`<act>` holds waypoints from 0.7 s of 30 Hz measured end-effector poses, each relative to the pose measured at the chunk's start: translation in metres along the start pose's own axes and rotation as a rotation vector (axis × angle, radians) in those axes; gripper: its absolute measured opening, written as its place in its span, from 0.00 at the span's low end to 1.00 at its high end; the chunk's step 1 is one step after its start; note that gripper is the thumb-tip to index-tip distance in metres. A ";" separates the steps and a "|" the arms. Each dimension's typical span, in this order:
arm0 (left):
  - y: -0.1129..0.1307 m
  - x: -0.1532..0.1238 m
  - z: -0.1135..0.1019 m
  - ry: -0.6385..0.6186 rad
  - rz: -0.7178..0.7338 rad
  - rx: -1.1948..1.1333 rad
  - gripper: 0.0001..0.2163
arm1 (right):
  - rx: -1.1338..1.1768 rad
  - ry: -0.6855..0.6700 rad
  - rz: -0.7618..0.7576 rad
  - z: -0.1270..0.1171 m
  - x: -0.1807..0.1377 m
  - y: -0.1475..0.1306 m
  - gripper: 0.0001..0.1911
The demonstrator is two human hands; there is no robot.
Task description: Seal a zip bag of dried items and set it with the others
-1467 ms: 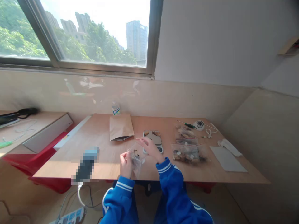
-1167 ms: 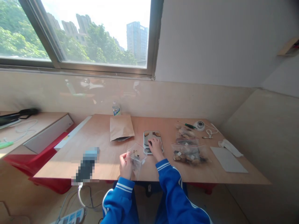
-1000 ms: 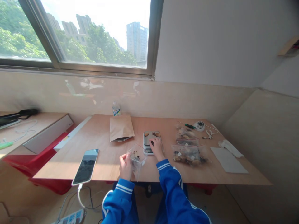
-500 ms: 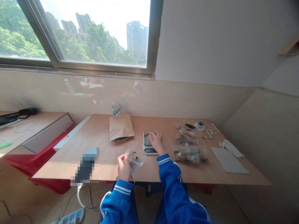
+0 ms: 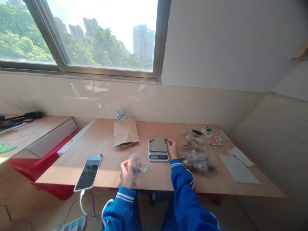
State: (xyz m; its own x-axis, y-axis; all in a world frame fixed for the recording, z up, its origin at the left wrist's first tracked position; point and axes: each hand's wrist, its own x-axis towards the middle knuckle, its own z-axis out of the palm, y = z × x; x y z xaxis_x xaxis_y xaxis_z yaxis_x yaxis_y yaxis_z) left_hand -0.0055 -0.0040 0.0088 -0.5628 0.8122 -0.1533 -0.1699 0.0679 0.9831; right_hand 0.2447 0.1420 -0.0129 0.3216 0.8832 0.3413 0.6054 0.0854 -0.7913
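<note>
Left hand point(image 5: 126, 173) pinching an open clear bag point(image 5: 139, 161) just left of the kitchen scale point(image 5: 158, 148), right hand point(image 5: 172, 148) beside the scale, fingers closed on a small brown piece point(image 5: 166, 140)

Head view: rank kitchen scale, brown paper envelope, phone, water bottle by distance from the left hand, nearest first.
From the left hand:
1. Kitchen scale, just ahead and to its right.
2. Brown paper envelope, straight ahead, and phone, at the left table edge: too close to call.
3. Water bottle, at the far wall.
</note>
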 end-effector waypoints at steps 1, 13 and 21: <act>0.000 -0.001 0.001 0.004 -0.003 0.007 0.15 | 0.015 0.009 0.004 -0.005 -0.001 -0.003 0.14; -0.002 0.001 0.006 -0.001 0.020 0.007 0.17 | 0.291 -0.496 -0.280 -0.019 -0.075 -0.124 0.16; -0.010 0.006 -0.003 -0.003 0.026 0.019 0.15 | 0.323 -0.646 -0.251 -0.015 -0.075 -0.133 0.11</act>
State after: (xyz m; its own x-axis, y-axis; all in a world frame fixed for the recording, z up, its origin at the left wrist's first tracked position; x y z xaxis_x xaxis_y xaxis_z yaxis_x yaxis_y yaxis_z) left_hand -0.0096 -0.0017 -0.0028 -0.5644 0.8156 -0.1278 -0.1403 0.0578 0.9884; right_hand 0.1506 0.0580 0.0746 -0.3470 0.9054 0.2447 0.3288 0.3618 -0.8723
